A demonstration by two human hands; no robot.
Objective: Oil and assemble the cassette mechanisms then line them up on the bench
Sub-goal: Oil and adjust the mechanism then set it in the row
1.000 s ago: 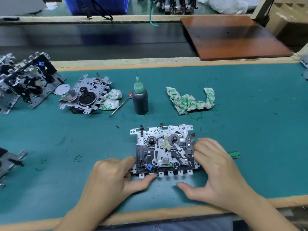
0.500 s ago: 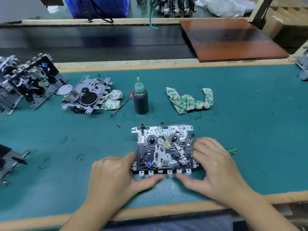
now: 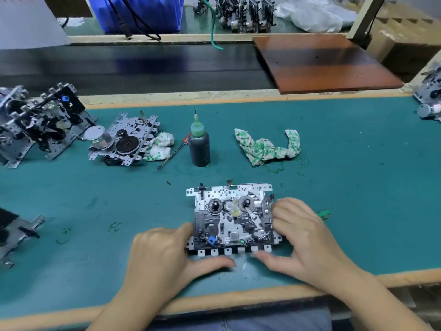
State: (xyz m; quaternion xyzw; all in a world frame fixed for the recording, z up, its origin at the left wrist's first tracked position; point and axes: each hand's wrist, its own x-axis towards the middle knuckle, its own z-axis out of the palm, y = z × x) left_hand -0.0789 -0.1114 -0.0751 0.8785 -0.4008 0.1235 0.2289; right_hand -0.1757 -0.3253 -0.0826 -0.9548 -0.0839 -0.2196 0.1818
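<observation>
Mechanism (image 3: 232, 219) gripped by both hands; bottle (image 3: 200, 145) seemingly holds dark oil.

Taking the oil bottle (image 3: 200, 146) as landmark: bare tabletop (image 3: 358, 187) stretches well to its right, past the crumpled rag (image 3: 267, 146); just left lie a thin probe (image 3: 172, 154) and a mechanism (image 3: 124, 142) on a wad of cloth; in front, the mechanism in work (image 3: 232, 220) blocks the near edge, both hands flanking it.

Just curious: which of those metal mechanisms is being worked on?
The cassette mechanism lying flat at the bench's near edge, held between both hands; the others sit untouched at the sides.
</observation>
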